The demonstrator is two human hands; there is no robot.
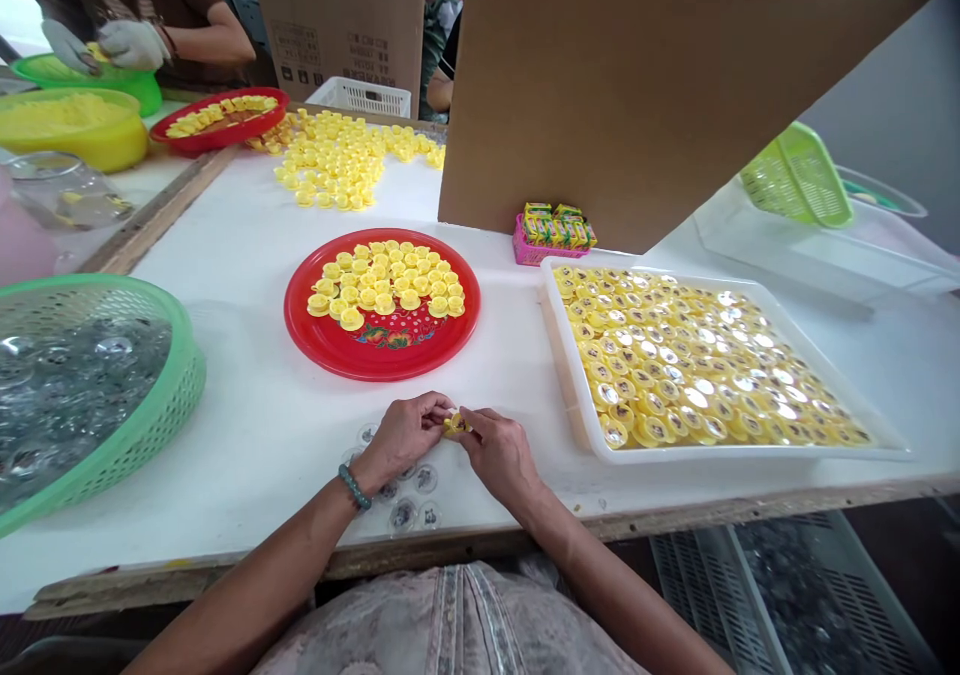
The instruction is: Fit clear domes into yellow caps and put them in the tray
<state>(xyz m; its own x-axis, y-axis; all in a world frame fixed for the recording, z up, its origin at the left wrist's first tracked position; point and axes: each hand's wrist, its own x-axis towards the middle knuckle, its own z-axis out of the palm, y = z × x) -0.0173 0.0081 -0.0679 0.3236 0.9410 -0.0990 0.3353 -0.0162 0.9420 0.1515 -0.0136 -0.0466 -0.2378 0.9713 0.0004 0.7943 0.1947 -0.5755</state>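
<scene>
My left hand [405,433] and my right hand [499,450] meet near the front edge of the white table, both pinched on one small yellow cap [454,422]. A few clear round lids [409,513] lie on the table under my left wrist. Just beyond my hands a red plate [341,350] carries several yellow caps. To the right a white tray [592,435] is filled with yellow caps that have clear shiny tops.
A green basket [161,395] of clear lids sits at the left. Loose yellow caps [337,160] lie at the back, by another red plate [217,133], a yellow bowl [90,145] and another person's gloved hands [131,45]. A cardboard sheet [637,85] and a pink basket [536,250] stand behind the tray.
</scene>
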